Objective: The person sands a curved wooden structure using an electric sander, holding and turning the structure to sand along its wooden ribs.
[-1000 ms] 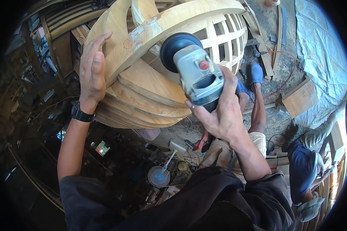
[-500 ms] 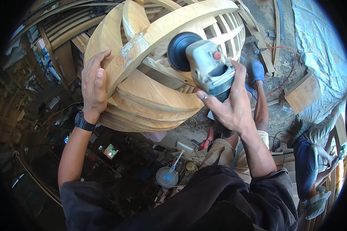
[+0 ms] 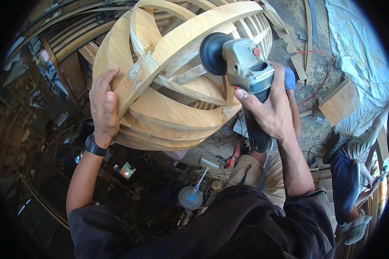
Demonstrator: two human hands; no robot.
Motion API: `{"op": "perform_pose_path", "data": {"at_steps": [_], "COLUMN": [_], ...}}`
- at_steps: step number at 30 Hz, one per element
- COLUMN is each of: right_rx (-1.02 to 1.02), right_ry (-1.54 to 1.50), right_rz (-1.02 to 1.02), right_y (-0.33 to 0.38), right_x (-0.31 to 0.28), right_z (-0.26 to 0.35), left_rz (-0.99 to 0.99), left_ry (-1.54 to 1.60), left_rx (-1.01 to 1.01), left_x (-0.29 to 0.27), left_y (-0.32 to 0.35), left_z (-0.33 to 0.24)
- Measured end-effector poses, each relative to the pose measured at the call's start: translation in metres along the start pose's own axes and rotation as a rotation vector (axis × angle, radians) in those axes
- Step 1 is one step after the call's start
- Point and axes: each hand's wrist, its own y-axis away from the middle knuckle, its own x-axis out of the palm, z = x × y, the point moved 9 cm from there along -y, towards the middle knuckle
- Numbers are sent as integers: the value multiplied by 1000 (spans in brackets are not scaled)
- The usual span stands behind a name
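L hand (image 3: 103,105) flat, open, steadies wood frame (image 3: 173,82); R hand (image 3: 270,112) clenched round sander (image 3: 242,64), disc against slat to smooth it.

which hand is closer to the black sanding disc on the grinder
Right. The right hand grips the grey angle grinder just behind its black sanding disc. The left hand is flat on the far left side of the curved wooden frame.
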Motion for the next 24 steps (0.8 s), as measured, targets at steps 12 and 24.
{"op": "perform_pose_path", "data": {"at_steps": [12,24], "right_rx": [-47,66], "right_ry": [38,-24], "right_rz": [42,34], "right_y": [-1,-4], "right_x": [0,-2], "right_z": [7,3], "left_rz": [32,35], "left_ry": [-32,-58], "left_rx": [-7,7], "left_x": [2,2], "left_y": [-1,-1], "left_z": [2,2]}}
